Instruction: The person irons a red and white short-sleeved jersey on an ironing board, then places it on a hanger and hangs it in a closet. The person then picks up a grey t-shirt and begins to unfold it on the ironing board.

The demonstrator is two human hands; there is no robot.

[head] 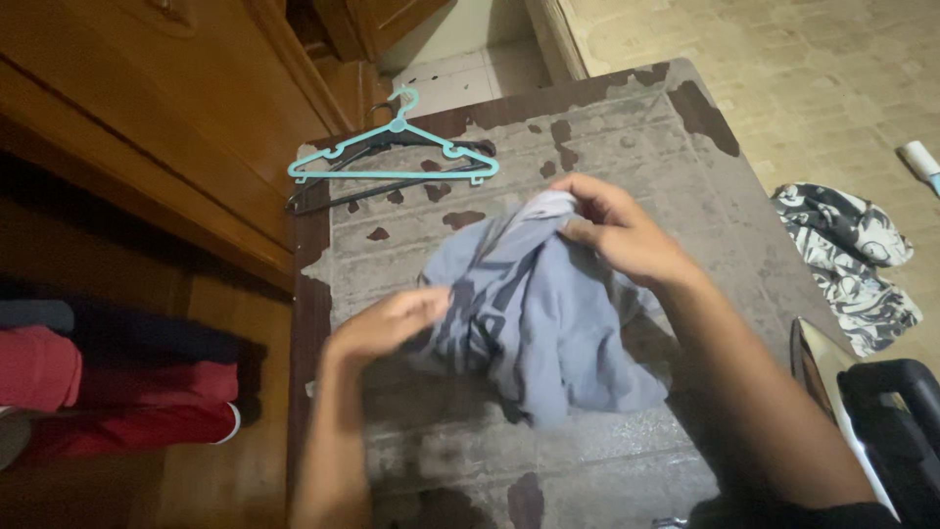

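Nearest, left hand (387, 323) pinches grey shirt (534, 313) low-left; right hand (612, 230) clamps its top, above-right; axis diagonal on desk (627, 127).

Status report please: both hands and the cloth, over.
Left hand and right hand both grip grey garment over worn table. Teal hanger lies apart.

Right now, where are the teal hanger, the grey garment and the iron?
teal hanger (394, 165): head view, on its bar and shoulders.
grey garment (534, 313): head view, mid-cloth between both hands.
iron (881, 411): head view, on its dark handle.
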